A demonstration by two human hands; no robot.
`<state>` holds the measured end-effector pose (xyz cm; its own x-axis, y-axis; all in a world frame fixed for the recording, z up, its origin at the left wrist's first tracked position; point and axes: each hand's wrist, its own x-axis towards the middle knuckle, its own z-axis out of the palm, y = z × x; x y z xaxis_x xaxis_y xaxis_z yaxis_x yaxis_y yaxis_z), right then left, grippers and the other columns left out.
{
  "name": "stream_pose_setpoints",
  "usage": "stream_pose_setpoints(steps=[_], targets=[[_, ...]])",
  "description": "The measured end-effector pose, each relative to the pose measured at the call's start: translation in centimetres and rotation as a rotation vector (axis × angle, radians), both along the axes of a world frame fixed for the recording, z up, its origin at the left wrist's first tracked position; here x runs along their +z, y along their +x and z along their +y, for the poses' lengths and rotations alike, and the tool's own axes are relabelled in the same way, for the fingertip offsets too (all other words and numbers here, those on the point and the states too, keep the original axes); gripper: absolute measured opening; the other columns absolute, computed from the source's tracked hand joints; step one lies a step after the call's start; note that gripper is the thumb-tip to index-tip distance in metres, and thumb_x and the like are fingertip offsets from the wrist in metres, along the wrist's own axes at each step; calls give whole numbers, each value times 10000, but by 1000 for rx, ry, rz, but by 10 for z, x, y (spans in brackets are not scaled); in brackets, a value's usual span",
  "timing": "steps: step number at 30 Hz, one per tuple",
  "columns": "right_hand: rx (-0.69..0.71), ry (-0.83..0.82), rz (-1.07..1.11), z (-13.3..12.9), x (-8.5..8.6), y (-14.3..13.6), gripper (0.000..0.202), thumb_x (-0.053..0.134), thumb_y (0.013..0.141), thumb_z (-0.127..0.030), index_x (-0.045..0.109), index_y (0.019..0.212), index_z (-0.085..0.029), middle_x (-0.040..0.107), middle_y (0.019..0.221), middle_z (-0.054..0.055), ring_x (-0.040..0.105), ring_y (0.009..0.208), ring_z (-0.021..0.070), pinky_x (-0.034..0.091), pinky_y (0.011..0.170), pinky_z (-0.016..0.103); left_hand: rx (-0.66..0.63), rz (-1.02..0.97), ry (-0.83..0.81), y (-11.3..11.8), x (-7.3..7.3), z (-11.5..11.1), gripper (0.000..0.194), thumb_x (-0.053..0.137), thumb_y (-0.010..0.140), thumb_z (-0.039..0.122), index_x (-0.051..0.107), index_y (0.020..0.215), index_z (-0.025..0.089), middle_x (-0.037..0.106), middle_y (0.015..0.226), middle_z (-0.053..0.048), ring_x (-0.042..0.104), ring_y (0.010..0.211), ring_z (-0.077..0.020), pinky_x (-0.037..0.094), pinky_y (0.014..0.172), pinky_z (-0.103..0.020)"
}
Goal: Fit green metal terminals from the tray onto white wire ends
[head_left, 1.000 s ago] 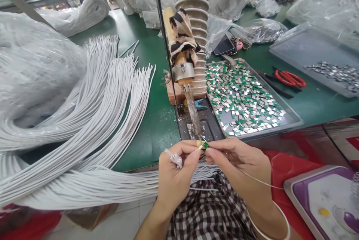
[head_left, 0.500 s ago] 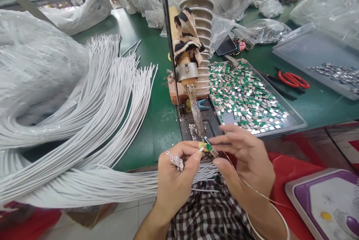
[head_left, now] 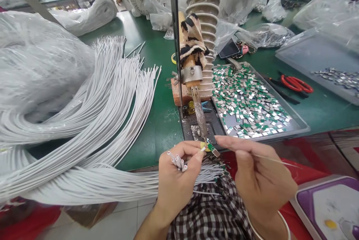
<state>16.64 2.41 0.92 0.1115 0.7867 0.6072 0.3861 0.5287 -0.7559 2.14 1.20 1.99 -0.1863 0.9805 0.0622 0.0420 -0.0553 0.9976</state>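
Left fingers (head_left: 195,160) clamped on white wire (head_left: 203,149); green board (head_left: 211,147) just beyond tips; right fingers' (head_left: 241,144) grip unclear.

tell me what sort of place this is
Most likely an electronics assembly workshop: what looks like a soldering iron stands over a green bench, a tray holds many small circuit boards, and bundles of white cables lie to the left.

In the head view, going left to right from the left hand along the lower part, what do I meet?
Left hand → small green board with a silvery end → right hand → purple-and-white device at the right edge.
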Motion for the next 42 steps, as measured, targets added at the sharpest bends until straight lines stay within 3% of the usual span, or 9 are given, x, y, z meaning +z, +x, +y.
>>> stream_pose_setpoints(steps=[3, 6, 19, 24, 28, 33, 37, 42], targets=[[22, 159, -202, -1, 5, 0, 216, 647, 842, -17, 703, 1006, -145, 731, 1021, 51, 696, 956, 122, 580, 909, 223, 1, 21, 29, 0, 2, 1, 192, 616, 843, 92, 687, 693, 188, 777, 834, 9, 709, 778, -113, 519, 723, -171], [-4, 213, -305, 0, 8, -2, 231, 664, 825, 4, 715, 1016, -116, 704, 1044, 75, 673, 966, 107, 559, 937, 195, 2, 23, 48, 0, 4, 3, 196, 611, 850, 88, 679, 695, 186, 777, 843, 10, 712, 771, -107, 522, 720, -163], [56, 205, -287, 2, 16, -5, 195, 639, 837, 5, 700, 995, -90, 687, 1002, 78, 659, 963, 103, 553, 908, 186, -3, -16, 30, 0, 8, 0, 201, 620, 853, 85, 701, 705, 194, 784, 860, 9, 715, 810, -112, 527, 752, -167], [134, 92, -160, -1, 12, -2, 209, 609, 840, -1, 676, 991, -128, 684, 962, 66, 658, 928, 128, 559, 820, 244, 16, -25, 28, 0, 3, -3, 210, 613, 845, 78, 696, 691, 195, 783, 853, 5, 708, 806, -120, 524, 726, -176], [174, -86, -36, -3, 11, 2, 167, 525, 911, -71, 651, 922, -180, 647, 769, -8, 615, 708, 86, 510, 663, 219, -27, 14, 40, -2, -3, -4, 205, 605, 871, 84, 680, 721, 203, 770, 866, 14, 700, 830, -113, 513, 753, -177], [215, -326, -130, 1, 12, 3, 206, 531, 945, -179, 641, 771, -196, 620, 650, -35, 583, 581, 82, 474, 564, 205, -134, 119, 46, -6, -2, -4, 120, 638, 855, 112, 694, 791, 198, 684, 949, -22, 653, 847, -134, 490, 721, -208], [143, -139, -240, 3, 9, -1, 151, 557, 903, -100, 682, 857, -169, 692, 727, 9, 646, 646, 110, 529, 621, 219, -206, 94, -36, -6, 0, 0, 180, 596, 856, 102, 644, 699, 175, 673, 820, -21, 626, 772, -143, 468, 727, -237], [77, 17, -269, -3, 5, -1, 261, 533, 901, -69, 662, 1106, -167, 773, 930, 45, 739, 759, 137, 607, 726, 225, -163, -95, -90, -6, 0, 5, 186, 608, 829, 100, 628, 659, 172, 675, 779, -9, 615, 751, -132, 462, 712, -219]])
